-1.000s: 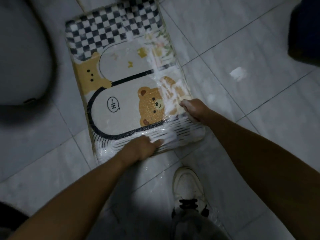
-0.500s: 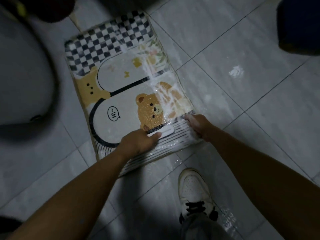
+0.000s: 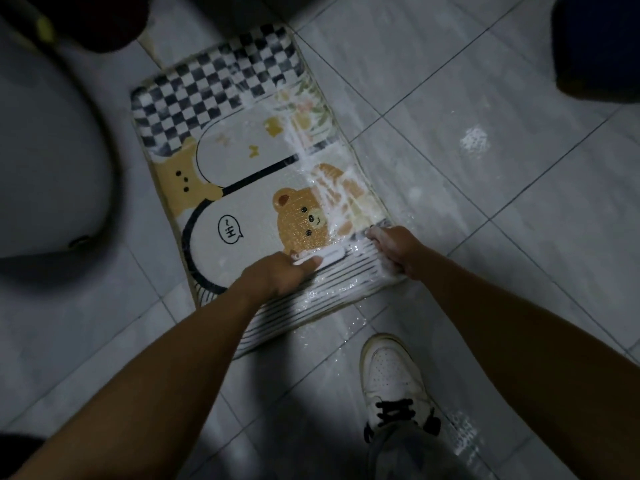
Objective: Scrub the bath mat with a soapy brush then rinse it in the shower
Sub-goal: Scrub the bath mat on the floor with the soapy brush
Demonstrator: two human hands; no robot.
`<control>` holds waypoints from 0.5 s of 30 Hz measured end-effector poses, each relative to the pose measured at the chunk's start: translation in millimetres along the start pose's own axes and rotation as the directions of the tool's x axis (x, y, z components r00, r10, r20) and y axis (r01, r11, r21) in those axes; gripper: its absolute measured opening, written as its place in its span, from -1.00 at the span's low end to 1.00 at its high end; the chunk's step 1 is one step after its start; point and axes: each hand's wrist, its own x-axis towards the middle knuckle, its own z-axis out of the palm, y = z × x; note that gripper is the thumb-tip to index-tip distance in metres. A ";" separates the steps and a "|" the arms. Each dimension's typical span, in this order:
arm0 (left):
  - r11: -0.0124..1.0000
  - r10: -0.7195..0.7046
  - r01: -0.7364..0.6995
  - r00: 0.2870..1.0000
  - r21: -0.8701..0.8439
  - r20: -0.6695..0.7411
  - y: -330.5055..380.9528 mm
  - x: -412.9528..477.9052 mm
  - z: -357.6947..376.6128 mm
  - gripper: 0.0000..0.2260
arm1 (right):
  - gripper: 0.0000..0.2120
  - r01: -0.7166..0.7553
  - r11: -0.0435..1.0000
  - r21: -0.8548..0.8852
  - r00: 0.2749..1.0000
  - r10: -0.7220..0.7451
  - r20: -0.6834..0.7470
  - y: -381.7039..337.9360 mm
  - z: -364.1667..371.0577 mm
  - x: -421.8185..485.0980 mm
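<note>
The left hand (image 3: 277,275), curled round the white brush (image 3: 329,255), has pushed up off the mat's near striped edge, where it was a second ago, and now presses the brush where the stripes meet the printed bear, just under the bear's chin. That reads as one forward stroke of scrubbing, carrying the work from the near band toward the middle of the bath mat (image 3: 242,161). The right hand (image 3: 394,247) has slipped a little down the mat's right edge, from beside the bear to the top of the striped band near the near right corner. Its fingers are folded over that edge and pinch it, which I judge steadies the mat against the brush. The mat lies flat on the wet tiled floor (image 3: 519,237), its checked end away from the person, much as before; the view has only shifted slightly. Suds (image 3: 329,181) streak the right side and the near band, while the left half and the checked end look dry and unscrubbed, so scrubbing seems well short of done and rinsing is not yet begun. A blob of foam (image 3: 474,138) sits on the floor well apart to the right, and a white shoe (image 3: 391,375) stands near the mat's near edge.
</note>
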 end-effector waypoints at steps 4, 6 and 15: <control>0.997 0.010 -0.014 0.998 0.074 0.058 -23.2 -3.5 -3.4 -0.17 | -0.56 -0.022 1.000 0.005 1.000 0.022 -0.010 -1.8 -3.4 0.9; 0.997 -0.043 0.037 0.994 0.061 0.102 -71.0 -18.4 -14.1 -0.22 | -0.59 -0.019 1.000 -0.023 1.000 0.018 -0.014 -3.3 -1.4 0.0; 0.991 -0.089 0.095 0.994 -0.097 0.070 -117.8 -39.9 -18.3 -0.22 | -0.59 -0.060 0.996 -0.062 0.984 0.069 0.166 -11.3 12.5 -10.7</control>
